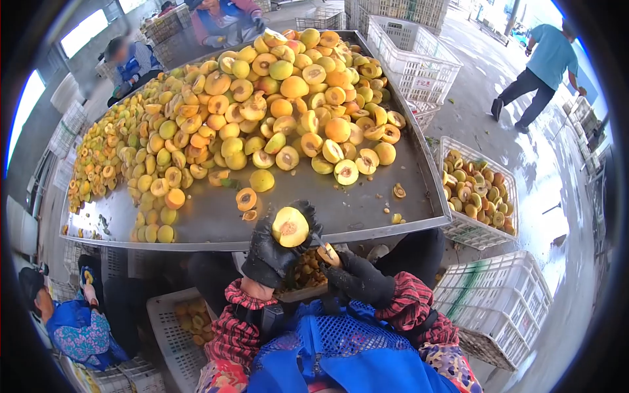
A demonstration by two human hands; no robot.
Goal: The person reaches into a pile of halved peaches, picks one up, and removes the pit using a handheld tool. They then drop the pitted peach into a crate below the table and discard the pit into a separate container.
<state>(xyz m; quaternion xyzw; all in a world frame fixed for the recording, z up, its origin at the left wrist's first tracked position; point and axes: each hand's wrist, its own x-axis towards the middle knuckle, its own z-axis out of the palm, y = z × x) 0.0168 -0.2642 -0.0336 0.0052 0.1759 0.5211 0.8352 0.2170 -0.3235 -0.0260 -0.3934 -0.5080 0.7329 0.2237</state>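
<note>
In a black glove, my left hand (267,250) is closed on a halved yellow peach (290,227), its cut face turned up, over the near edge of the metal table (354,211). My right hand (359,278), also gloved in black, grips a small tool with a light wooden handle (329,255); its thin metal end points at the peach half. Just beyond my hands, a cut half with a brown centre (246,199) lies on the metal. Behind it rises a large heap of halved peaches (262,111).
Crates of peach halves stand at the right (478,229), below my hands, and at the lower left (160,321). A tilted white crate (498,301) is at the lower right. Co-workers sit at the left and far side; a person (550,59) walks at the upper right.
</note>
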